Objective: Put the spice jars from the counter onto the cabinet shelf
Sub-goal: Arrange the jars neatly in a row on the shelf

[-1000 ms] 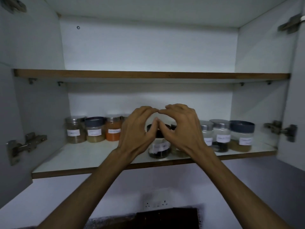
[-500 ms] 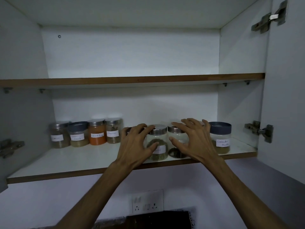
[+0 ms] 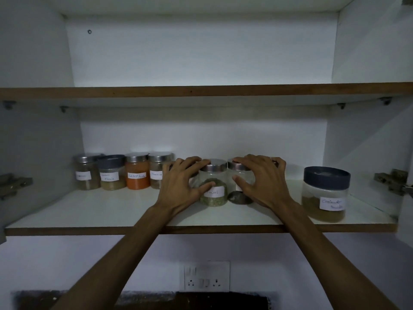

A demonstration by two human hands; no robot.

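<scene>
Spice jars stand in a row on the lower cabinet shelf. My left hand wraps the left side of the steel-lidded fennel jar, fingers on its lid and thumb on its front; it also covers a jar behind it. Around the neighbouring jar with dark contents sits my right hand, fingers over the lid and thumb on the glass. The two jars touch. To the left stand several labelled jars, among them an orange one. At the right, apart, is a blue-lidded coriander jar.
The upper shelf holds nothing that I can see. Door hinges stick out at the left and right cabinet walls. A wall socket is below the shelf, above a dark counter edge.
A second ago both hands were pressed together in front of the middle jars. They have since spread apart, one over each jar, and have barely moved in the last half second.
</scene>
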